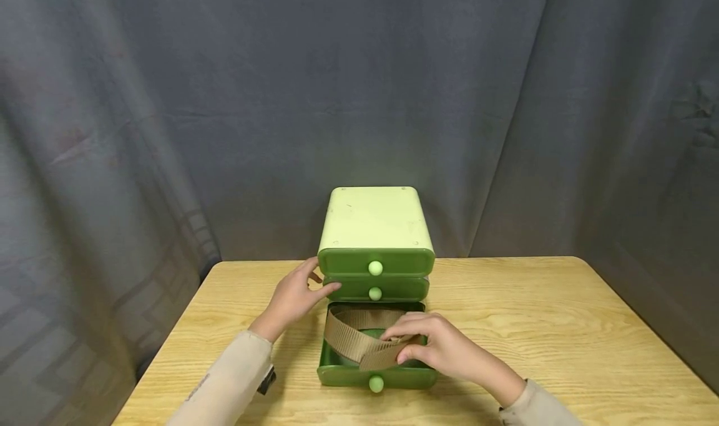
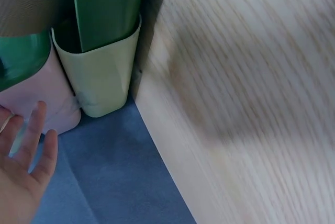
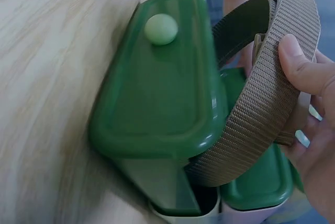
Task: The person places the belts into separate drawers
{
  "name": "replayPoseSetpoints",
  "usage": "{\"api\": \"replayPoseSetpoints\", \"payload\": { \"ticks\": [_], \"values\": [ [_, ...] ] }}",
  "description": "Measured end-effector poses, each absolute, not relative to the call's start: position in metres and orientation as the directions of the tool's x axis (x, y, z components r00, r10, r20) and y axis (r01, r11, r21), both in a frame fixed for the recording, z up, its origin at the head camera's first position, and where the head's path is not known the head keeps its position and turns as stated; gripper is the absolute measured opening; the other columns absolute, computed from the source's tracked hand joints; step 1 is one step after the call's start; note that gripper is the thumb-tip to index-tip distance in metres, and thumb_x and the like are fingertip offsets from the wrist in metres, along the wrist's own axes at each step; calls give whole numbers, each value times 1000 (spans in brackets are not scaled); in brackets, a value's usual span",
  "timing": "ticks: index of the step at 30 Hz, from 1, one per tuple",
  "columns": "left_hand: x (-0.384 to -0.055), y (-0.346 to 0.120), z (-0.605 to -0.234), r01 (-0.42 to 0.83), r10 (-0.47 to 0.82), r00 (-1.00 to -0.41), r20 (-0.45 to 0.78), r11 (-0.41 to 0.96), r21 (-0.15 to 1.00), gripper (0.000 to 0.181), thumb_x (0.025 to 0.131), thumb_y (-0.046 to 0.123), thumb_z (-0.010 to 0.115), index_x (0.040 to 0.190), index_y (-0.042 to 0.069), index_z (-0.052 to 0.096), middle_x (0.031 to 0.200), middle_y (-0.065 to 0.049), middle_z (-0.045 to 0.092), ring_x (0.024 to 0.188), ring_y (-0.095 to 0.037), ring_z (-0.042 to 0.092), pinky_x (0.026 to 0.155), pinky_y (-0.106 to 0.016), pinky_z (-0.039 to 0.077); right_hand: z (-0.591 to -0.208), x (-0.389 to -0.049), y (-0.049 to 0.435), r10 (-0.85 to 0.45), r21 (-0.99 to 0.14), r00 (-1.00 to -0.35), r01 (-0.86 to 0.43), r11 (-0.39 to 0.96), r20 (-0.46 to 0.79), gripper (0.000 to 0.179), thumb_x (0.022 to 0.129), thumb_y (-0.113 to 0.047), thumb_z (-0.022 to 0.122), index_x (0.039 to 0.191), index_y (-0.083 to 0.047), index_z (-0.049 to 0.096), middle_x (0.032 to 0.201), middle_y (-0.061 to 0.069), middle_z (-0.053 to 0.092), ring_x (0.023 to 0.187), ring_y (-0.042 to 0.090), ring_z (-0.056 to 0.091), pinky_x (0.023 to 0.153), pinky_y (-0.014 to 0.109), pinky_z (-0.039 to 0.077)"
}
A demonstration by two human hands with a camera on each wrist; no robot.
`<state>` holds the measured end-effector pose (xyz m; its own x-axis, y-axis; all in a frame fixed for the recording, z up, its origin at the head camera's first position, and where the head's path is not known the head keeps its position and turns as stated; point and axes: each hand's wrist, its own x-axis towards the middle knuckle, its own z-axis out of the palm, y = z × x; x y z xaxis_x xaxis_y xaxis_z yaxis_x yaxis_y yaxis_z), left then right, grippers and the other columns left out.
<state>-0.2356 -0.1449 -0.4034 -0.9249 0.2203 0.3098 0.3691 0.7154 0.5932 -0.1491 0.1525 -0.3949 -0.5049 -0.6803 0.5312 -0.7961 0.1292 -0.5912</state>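
A small green drawer cabinet [image 1: 375, 217] stands on the table with its bottom drawer [image 1: 342, 376] pulled out. Coiled over that drawer is a brown webbing belt [image 1: 345, 338], part of it inside the drawer walls. My right hand [image 1: 440, 345] pinches the belt between thumb and fingers. In the right wrist view the ribbed belt [image 3: 256, 114] rises in a loop beside the drawer front. My left hand [image 1: 294, 295] rests at the cabinet's left side, its thumb at the edge of the middle drawer [image 1: 356, 289]. Its fingers look extended beside a pink section [image 2: 55, 98] in the left wrist view.
The top drawer [image 1: 348, 262] and the middle one are pushed in; each drawer has a round pale green knob. The wood-grain table [image 1: 533, 314] extends to both sides. A grey curtain [image 1: 281, 101] hangs behind it.
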Motion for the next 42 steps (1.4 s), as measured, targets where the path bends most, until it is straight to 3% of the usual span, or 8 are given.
{"api": "replayPoseSetpoints", "payload": {
  "ticks": [7,22,29,36,42],
  "values": [
    [-238,-145,-403,357,234,-932,276,725,590,67,87,53,71,144,25,49,136,4,57,99,-15,62,74,-35,52,-408,-160,156,-681,-582,-545,-786,211,489,31,83,-13,75,113,-9,74,107,0,72,98,13,65,82,30,53],
    [-236,-144,-403,365,229,-928,293,716,595,67,87,51,73,144,23,50,135,3,58,97,-15,62,73,-35,52,-436,-175,159,-641,-711,-701,-620,331,313,31,83,-8,76,114,-6,73,106,-4,71,97,9,61,81,31,54],
    [-239,-143,-404,361,221,-929,296,715,599,69,87,51,73,145,22,49,136,3,58,95,-14,62,73,-35,52,-447,-179,153,-645,-719,-717,-592,364,264,32,82,-3,77,114,-7,74,106,-5,71,96,7,63,81,29,53],
    [-240,-141,-407,358,223,-931,290,721,593,69,87,51,72,145,22,48,136,3,58,95,-13,62,71,-33,51,-450,-180,150,-659,-784,-737,-496,373,152,31,81,10,74,108,-3,75,100,-1,73,80,7,69,74,25,56],
    [-237,-142,-406,356,217,-931,294,720,596,69,87,51,72,145,22,48,136,3,58,95,-13,62,72,-34,51,-449,-182,149,-695,-709,-696,-580,400,177,27,80,2,79,105,-9,77,99,-5,73,87,3,64,70,23,54]
  ]
}}
